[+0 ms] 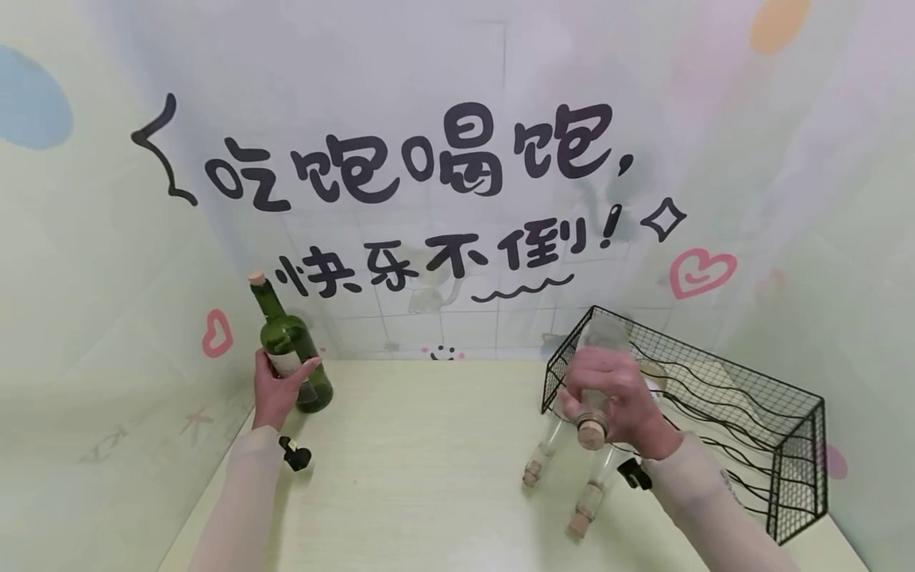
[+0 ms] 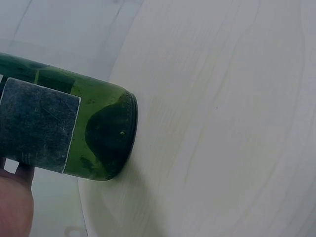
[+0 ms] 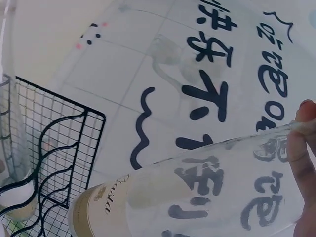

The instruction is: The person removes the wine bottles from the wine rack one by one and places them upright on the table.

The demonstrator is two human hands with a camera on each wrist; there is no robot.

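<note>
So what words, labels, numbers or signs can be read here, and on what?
"吃饱喝饱, 快乐不倒!": back wall.
"asta", first letter unclear: gold-edged label on the clear bottle; its smaller print is illegible.
White label on the green bottle: too small to read.
Faint marks on the left wall: unreadable.

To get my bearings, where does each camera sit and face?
Head: on the head, facing forward and down at table; left hand, right hand and sleeves show.
Left wrist: on that wrist, facing green bottle and table; part of left hand shows.
Right wrist: on that wrist, facing clear bottle, rack, lettering; right hand's fingers show.
Head and right wrist share clear bottle, rack, lettering.
</note>
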